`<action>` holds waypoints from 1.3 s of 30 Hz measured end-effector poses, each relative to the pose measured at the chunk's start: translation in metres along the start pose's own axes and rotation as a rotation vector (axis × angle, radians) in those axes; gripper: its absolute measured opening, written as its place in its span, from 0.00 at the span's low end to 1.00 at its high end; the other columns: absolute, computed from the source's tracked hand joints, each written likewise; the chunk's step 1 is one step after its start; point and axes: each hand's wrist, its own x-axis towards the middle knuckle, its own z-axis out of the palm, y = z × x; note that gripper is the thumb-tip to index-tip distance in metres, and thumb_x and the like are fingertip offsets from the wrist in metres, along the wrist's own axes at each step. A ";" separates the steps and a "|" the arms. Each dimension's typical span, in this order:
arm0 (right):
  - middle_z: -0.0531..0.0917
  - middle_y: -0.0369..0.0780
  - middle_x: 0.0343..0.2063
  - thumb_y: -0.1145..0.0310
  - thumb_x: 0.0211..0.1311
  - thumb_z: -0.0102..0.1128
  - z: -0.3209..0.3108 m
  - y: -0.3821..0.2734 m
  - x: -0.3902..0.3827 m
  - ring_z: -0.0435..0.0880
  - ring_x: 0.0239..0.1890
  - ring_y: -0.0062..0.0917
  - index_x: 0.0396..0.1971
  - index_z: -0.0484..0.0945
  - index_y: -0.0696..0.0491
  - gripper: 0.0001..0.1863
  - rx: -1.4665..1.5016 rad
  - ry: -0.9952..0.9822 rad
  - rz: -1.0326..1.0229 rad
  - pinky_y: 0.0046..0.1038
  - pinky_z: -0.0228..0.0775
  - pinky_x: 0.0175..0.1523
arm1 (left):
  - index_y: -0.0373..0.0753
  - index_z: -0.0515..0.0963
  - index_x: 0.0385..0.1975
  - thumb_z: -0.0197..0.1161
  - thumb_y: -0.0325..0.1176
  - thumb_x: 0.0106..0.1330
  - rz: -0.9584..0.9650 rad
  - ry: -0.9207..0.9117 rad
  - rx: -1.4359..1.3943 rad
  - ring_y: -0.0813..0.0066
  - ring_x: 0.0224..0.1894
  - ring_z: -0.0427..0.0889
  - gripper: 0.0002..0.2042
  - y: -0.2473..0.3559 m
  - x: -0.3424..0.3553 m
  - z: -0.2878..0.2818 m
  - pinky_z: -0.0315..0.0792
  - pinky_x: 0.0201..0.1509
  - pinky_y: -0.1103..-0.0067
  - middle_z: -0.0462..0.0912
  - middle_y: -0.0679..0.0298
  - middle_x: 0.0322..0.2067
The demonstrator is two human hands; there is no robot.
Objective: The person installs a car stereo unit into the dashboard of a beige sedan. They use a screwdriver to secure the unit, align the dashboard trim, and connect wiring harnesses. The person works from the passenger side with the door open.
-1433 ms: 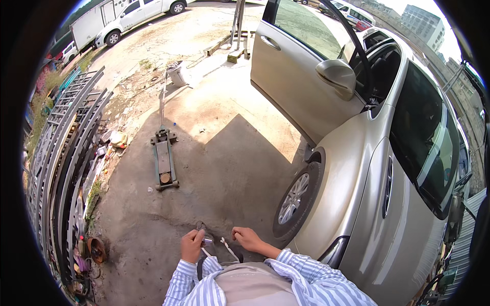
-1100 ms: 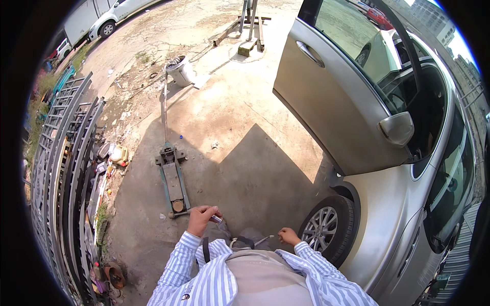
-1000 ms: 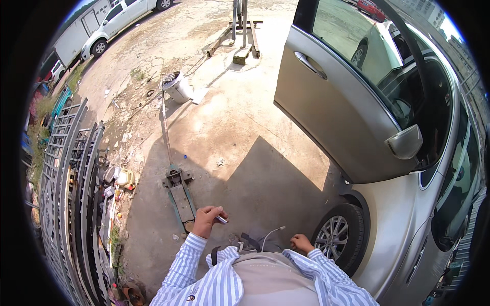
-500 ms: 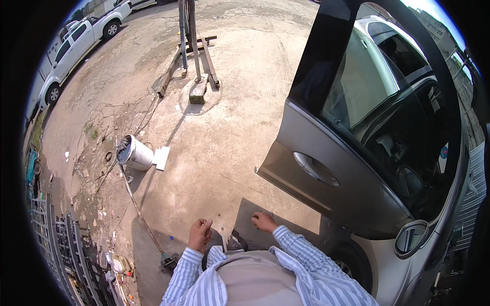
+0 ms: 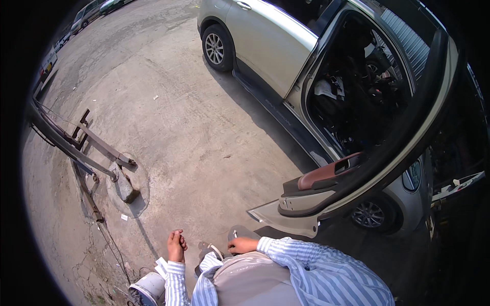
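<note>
Blue-and-white striped shirt, long sleeves, worn open over beige top; hands bare.

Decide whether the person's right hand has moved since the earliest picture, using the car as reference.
Yes. Against the car, the right hand has moved rearward, from beside the front wheel to near the free edge of the open door.

Left hand: we cannot tell whether it holds anything.
Bucket: we see the view's lower edge cut it.
Front wheel: we see the door hiding part.
</note>
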 end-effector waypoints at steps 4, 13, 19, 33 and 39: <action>0.84 0.50 0.48 0.51 0.67 0.55 -0.066 -0.011 0.026 0.82 0.51 0.46 0.55 0.79 0.55 0.26 0.117 0.246 0.218 0.42 0.72 0.55 | 0.40 0.75 0.40 0.54 0.39 0.77 0.068 -0.154 0.277 0.88 0.16 0.56 0.09 0.118 0.124 0.021 0.50 0.17 0.84 0.60 0.76 0.18; 0.86 0.55 0.38 0.48 0.63 0.56 -0.181 0.081 0.168 0.85 0.44 0.50 0.41 0.84 0.60 0.27 0.094 0.188 0.242 0.49 0.73 0.50 | 0.39 0.78 0.36 0.58 0.43 0.75 0.001 -0.447 0.395 0.90 0.13 0.53 0.13 0.194 0.333 0.159 0.46 0.14 0.85 0.57 0.78 0.14; 0.86 0.50 0.36 0.55 0.59 0.57 -0.235 0.124 0.176 0.85 0.40 0.48 0.36 0.85 0.53 0.17 0.327 0.544 0.292 0.48 0.74 0.44 | 0.35 0.78 0.38 0.56 0.43 0.76 -0.210 -0.705 0.726 0.79 0.15 0.66 0.15 0.210 0.407 0.278 0.59 0.16 0.79 0.69 0.69 0.16; 0.86 0.46 0.34 0.62 0.61 0.57 -0.497 0.191 0.120 0.87 0.37 0.43 0.32 0.83 0.53 0.11 0.520 1.103 0.654 0.43 0.77 0.41 | 0.37 0.80 0.35 0.62 0.36 0.72 -0.363 -0.997 1.078 0.84 0.15 0.63 0.09 0.242 0.603 0.695 0.56 0.17 0.82 0.67 0.74 0.16; 0.85 0.48 0.34 0.59 0.65 0.56 -0.543 0.236 0.070 0.85 0.39 0.43 0.39 0.82 0.53 0.14 0.964 1.526 0.611 0.40 0.73 0.46 | 0.37 0.81 0.36 0.62 0.37 0.72 -0.082 -1.410 1.457 0.86 0.20 0.66 0.10 0.210 0.577 0.932 0.60 0.24 0.82 0.76 0.73 0.22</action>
